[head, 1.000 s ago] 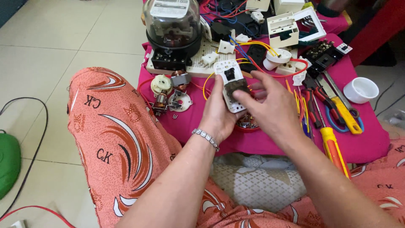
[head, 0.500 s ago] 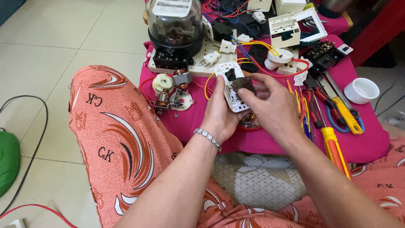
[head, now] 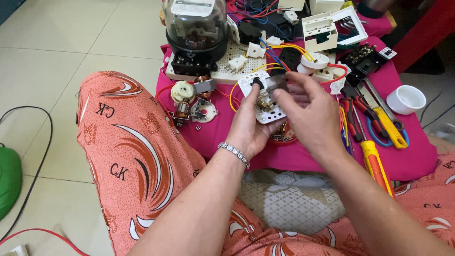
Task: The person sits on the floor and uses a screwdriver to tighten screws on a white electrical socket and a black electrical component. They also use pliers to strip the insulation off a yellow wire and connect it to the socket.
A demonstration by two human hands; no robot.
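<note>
My left hand cups a small white square switch module from below, over a pink cloth. My right hand pinches a small dark grey part at the module's top edge. The module has a black round hole and brass contacts on its face. A yellow wire curves just behind it. A silver bracelet sits on my left wrist.
A glass-domed electric meter stands on a white perforated board. Small motor parts lie left of my hands. Pliers, a yellow cutter and a red-yellow screwdriver lie right. A white cup sits far right.
The view has shifted slightly. My right hand's fingers have moved onto the dark part at the module's top, and the module has tilted a little in my left hand.
</note>
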